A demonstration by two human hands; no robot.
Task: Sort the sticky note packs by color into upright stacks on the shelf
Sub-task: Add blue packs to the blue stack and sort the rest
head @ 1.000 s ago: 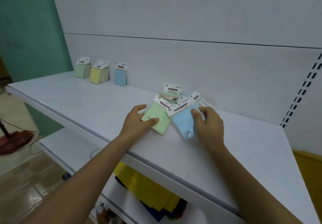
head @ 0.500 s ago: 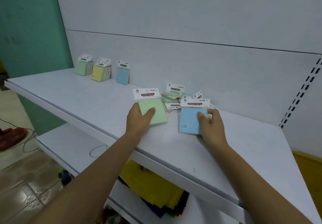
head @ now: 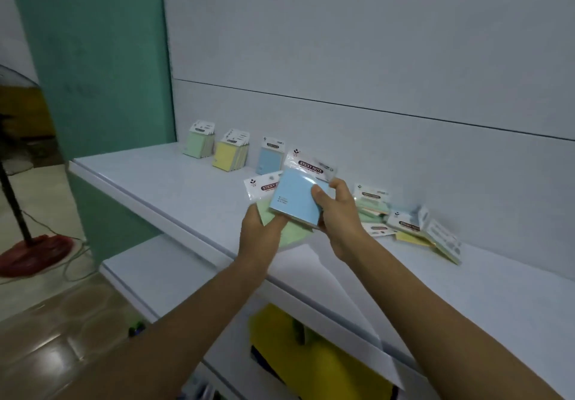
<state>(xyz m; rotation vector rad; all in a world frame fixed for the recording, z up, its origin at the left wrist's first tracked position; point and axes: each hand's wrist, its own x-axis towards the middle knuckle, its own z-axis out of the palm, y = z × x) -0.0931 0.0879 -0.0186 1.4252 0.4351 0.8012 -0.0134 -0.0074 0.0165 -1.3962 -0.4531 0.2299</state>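
From the head view, our right hand (head: 339,216) pinches the blue pack (head: 295,197) at centre frame, over the green pack (head: 297,233) our left hand (head: 259,236) grips. The blue stack (head: 270,158) stands just up-left; the green stack (head: 199,143) is farther left.

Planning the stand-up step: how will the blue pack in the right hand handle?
The blue pack looks stiff, probably light: the right hand holds it by one edge. Its glossy wrapper may be slippery. Thin, so upright it could tip.
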